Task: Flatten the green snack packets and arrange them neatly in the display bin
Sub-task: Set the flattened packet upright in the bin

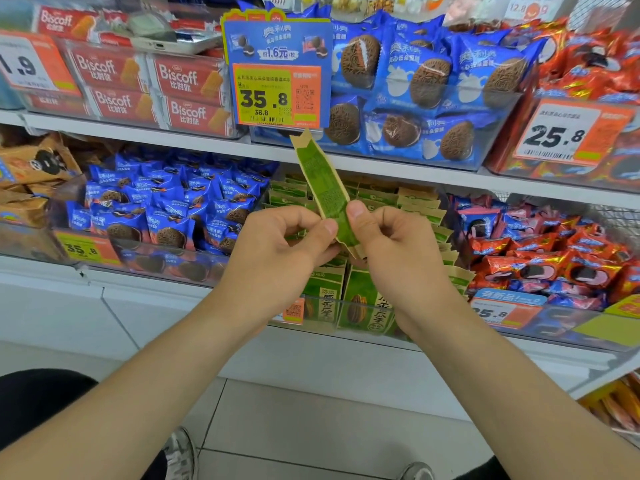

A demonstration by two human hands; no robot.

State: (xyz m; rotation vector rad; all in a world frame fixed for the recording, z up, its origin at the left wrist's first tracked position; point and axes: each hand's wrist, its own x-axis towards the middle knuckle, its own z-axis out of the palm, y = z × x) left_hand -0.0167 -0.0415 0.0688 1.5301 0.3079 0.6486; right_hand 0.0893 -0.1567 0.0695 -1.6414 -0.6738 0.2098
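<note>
Shop shelves fill the frame. At centre, the left hand [277, 244] and right hand [391, 237] pinch one slim green paper snack packet [323, 183] shut between fingers, flattening it above the clear plastic display bin [360, 318]. Next, probably slotting it among the rows.

Retail shop, packaged snack aisle.

White tiered shelves [214, 142] carry clear plastic display bins [346, 306] stocked in bulk with wrapped goods: red Biscoff biscuit packs [187, 77], blue sandwich-cookie packets [426, 81], red foil-wrapped cookies [554, 261] and green snack packets [367, 299]. Orange printed price tags [277, 95] hang on the bin fronts, showing 35.8, 25.8 and 1.9, with barcodes and QR codes. A blue promotional card [277, 43] reads 1.6 per piece. The floor [311, 427] is pale tile.
</note>
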